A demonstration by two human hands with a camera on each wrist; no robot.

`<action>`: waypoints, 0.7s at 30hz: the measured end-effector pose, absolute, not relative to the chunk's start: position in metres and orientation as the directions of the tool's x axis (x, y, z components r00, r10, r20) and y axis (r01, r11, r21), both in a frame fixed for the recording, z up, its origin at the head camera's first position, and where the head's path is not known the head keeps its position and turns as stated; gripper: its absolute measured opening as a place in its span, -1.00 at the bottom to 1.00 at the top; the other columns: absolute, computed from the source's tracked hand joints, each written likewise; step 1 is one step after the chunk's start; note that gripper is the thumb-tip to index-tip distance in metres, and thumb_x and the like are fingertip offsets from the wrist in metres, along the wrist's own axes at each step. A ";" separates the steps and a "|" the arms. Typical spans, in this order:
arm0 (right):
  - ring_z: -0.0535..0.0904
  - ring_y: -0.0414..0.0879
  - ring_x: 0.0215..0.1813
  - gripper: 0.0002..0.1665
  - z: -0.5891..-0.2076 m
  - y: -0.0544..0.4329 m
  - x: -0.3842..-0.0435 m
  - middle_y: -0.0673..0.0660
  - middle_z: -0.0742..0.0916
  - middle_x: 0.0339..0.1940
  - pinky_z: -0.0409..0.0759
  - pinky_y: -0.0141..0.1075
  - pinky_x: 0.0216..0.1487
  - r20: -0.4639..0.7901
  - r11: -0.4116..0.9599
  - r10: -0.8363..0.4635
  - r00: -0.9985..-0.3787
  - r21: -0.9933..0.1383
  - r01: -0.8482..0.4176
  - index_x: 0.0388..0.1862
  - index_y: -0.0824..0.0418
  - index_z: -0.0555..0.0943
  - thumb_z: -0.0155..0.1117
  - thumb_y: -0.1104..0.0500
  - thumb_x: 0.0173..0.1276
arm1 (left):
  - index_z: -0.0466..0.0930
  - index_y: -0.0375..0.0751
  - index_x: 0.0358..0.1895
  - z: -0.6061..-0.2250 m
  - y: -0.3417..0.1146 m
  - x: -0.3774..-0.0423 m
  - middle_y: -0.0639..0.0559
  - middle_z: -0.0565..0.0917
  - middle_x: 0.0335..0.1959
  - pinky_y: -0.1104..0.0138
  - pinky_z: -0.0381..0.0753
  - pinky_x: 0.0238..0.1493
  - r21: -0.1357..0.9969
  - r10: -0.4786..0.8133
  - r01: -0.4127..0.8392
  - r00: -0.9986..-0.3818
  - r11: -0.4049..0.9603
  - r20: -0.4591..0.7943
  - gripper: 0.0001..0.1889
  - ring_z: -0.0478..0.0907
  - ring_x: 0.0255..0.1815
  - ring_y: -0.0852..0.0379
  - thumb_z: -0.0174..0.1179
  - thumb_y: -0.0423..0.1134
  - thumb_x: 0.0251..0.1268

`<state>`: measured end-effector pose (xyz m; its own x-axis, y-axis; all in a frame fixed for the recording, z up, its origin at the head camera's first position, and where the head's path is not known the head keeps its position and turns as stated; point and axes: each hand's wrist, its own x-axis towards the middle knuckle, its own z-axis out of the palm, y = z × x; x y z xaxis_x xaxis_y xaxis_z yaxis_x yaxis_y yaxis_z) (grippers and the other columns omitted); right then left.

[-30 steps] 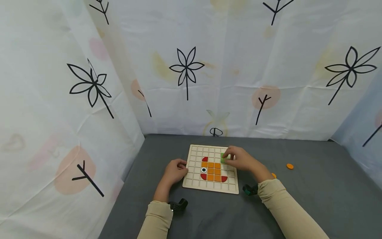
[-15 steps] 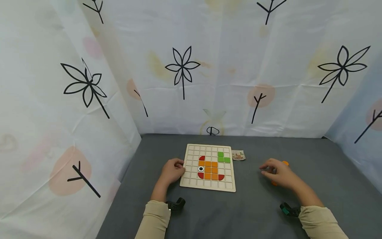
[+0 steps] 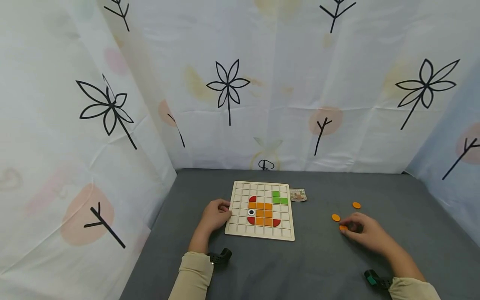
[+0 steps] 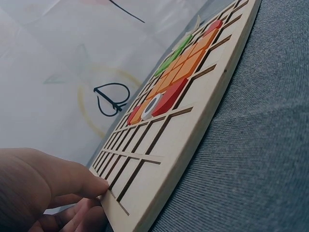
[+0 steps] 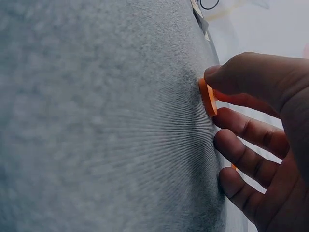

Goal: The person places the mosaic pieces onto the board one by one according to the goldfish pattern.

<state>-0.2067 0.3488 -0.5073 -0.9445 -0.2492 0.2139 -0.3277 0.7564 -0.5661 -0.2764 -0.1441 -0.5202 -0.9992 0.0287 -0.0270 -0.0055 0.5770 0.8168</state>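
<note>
A square wooden grid board (image 3: 258,232) lies on the grey cloth. Square orange tiles (image 3: 260,213), red rounded tiles (image 3: 276,223), green tiles (image 3: 280,200) and a white eye tile (image 3: 251,212) sit in its cells. My left hand (image 3: 215,216) holds the board's left edge, with the thumb (image 4: 96,186) on top and the other fingers curled at the side. To the right of the board, my right hand (image 3: 369,233) pinches an orange disc (image 5: 208,97) at the table surface between thumb and forefinger. Two more orange discs, one near (image 3: 336,217) and one farther back (image 3: 356,205), lie just beyond it.
A small printed card (image 3: 298,195) lies against the board's right edge. Behind the grey table (image 3: 318,266) hangs a white patterned curtain (image 3: 285,96). Each wrist wears a black band, one on the left (image 3: 221,256) and one on the right (image 3: 376,280).
My right hand has left the green tiles, moved right across the table and come down on an orange disc. The left hand stays at the board's edge. The head view has shifted slightly.
</note>
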 end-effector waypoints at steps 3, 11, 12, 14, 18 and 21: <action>0.43 -0.33 -0.32 -0.76 -0.509 0.349 -0.206 -0.08 0.68 -0.21 0.43 -0.34 -0.32 0.218 0.759 -0.249 -0.944 -0.561 -0.330 -0.14 0.04 0.81 0.64 0.23 0.23 | 0.72 -0.29 0.14 -0.521 -0.145 -0.276 -0.09 0.73 -0.17 0.14 0.67 -0.11 0.819 0.028 -0.008 -0.999 0.574 -0.030 -0.66 0.70 -0.15 0.06 0.33 -0.31 0.34; 0.42 -0.32 -0.32 -0.75 -0.508 0.347 -0.204 -0.08 0.67 -0.22 0.41 -0.34 -0.32 0.222 0.760 -0.249 -0.943 -0.558 -0.332 -0.14 0.05 0.81 0.63 0.26 0.22 | 0.72 -0.29 0.14 -0.522 -0.145 -0.276 -0.10 0.73 -0.17 0.18 0.66 -0.14 0.820 0.028 -0.015 -0.999 0.571 -0.037 -0.67 0.69 -0.18 0.09 0.33 -0.31 0.35; 0.42 -0.33 -0.33 -0.75 -0.508 0.347 -0.204 -0.08 0.68 -0.21 0.41 -0.34 -0.32 0.223 0.761 -0.248 -0.943 -0.558 -0.332 -0.14 0.05 0.81 0.63 0.27 0.22 | 0.72 -0.29 0.14 -0.523 -0.145 -0.276 -0.10 0.73 -0.17 0.18 0.66 -0.15 0.821 0.028 -0.014 -0.999 0.571 -0.036 -0.67 0.68 -0.18 0.09 0.33 -0.31 0.34; 0.41 -0.33 -0.33 -0.75 -0.507 0.346 -0.203 -0.07 0.67 -0.22 0.41 -0.34 -0.32 0.224 0.760 -0.246 -0.943 -0.559 -0.332 -0.14 0.06 0.81 0.62 0.28 0.22 | 0.72 -0.29 0.14 -0.522 -0.145 -0.276 -0.09 0.73 -0.17 0.19 0.65 -0.14 0.821 0.025 -0.018 -0.999 0.570 -0.039 -0.67 0.68 -0.18 0.09 0.33 -0.31 0.34; 0.42 -0.33 -0.33 -0.75 -0.507 0.345 -0.203 -0.07 0.67 -0.24 0.42 -0.33 -0.32 0.224 0.760 -0.241 -0.944 -0.562 -0.327 -0.14 0.08 0.81 0.62 0.29 0.21 | 0.73 -0.28 0.13 -0.521 -0.145 -0.276 -0.08 0.73 -0.18 0.18 0.66 -0.14 0.818 0.021 -0.016 -0.999 0.575 -0.034 -0.67 0.68 -0.18 0.09 0.33 -0.30 0.32; 0.42 -0.34 -0.33 -0.75 -0.505 0.343 -0.204 -0.08 0.67 -0.25 0.43 -0.33 -0.31 0.202 0.768 -0.236 -0.950 -0.561 -0.310 -0.14 0.08 0.81 0.63 0.28 0.21 | 0.73 -0.28 0.13 -0.521 -0.144 -0.277 -0.08 0.73 -0.18 0.18 0.66 -0.14 0.818 0.023 -0.015 -0.999 0.575 -0.035 -0.67 0.68 -0.19 0.10 0.34 -0.30 0.32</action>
<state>-0.2042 0.3433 -0.5054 -0.9505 -0.2360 0.2022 -0.3099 0.7678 -0.5608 -0.2768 -0.1444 -0.5209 -0.9991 0.0228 -0.0345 -0.0151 0.5749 0.8181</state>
